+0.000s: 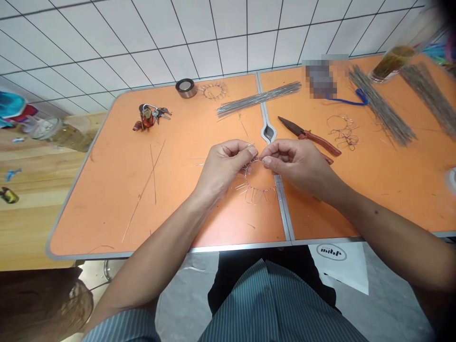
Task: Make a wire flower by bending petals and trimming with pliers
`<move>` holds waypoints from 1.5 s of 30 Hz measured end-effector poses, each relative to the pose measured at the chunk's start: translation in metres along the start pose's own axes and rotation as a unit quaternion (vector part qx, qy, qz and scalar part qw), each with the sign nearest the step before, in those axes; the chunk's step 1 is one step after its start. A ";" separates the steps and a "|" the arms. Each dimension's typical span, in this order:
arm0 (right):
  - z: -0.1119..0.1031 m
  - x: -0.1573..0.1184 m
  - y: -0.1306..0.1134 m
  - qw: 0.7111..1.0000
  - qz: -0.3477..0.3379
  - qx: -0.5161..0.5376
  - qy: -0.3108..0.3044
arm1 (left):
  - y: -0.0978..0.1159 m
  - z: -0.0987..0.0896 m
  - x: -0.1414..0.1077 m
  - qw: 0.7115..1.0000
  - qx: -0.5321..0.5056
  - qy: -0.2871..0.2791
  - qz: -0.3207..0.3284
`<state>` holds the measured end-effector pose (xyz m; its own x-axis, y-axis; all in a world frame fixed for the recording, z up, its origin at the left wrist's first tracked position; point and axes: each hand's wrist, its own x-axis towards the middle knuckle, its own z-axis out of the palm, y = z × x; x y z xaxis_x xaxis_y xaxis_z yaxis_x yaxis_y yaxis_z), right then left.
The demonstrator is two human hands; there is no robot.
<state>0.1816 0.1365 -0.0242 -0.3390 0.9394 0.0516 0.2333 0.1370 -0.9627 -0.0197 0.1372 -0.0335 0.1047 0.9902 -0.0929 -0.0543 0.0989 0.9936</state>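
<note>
A thin wire ring (263,191) with short wire ends and loops sticking out around it hangs between my two hands above the orange table (192,190). My left hand (230,164) is closed, thumb and forefinger pinching the ring's upper left side. At the ring's top, my right hand (294,164) is closed in a pinch, its fingertips almost touching the left ones; the exact bit of wire between them is too fine to make out. Red-handled pliers (304,134) lie just beyond my right hand, partly covered by it.
Beyond my hands lie a bundle of straight wires (259,99), a tape roll (185,88) and another wire ring (213,90). Keys (151,116) are at left. More wire bundles (383,107), tangled wire loops (344,130) and a glass of brown liquid (394,61) occupy the right.
</note>
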 end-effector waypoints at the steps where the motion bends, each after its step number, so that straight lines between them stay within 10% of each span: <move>1: 0.000 0.000 0.000 1.000 -0.001 -0.003 0.002 | -0.001 0.000 0.000 1.000 0.004 0.001 0.005; 36: -0.009 0.003 0.007 0.994 -0.023 -0.111 -0.005 | 0.000 -0.004 0.002 0.998 0.028 0.031 0.045; 40: -0.049 0.000 0.006 0.894 0.004 -0.426 0.142 | 0.004 -0.013 0.006 0.995 0.019 0.078 0.062; 45: -0.077 -0.005 0.019 0.773 0.115 -0.621 0.063 | 0.010 -0.021 0.010 0.990 0.000 0.115 0.087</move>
<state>0.2583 0.1590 -0.0223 -0.0855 0.9962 0.0172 0.9955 0.0847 0.0421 -0.0402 0.1504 -0.0260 -0.1352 0.9885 0.0670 -0.0519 -0.0746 0.9959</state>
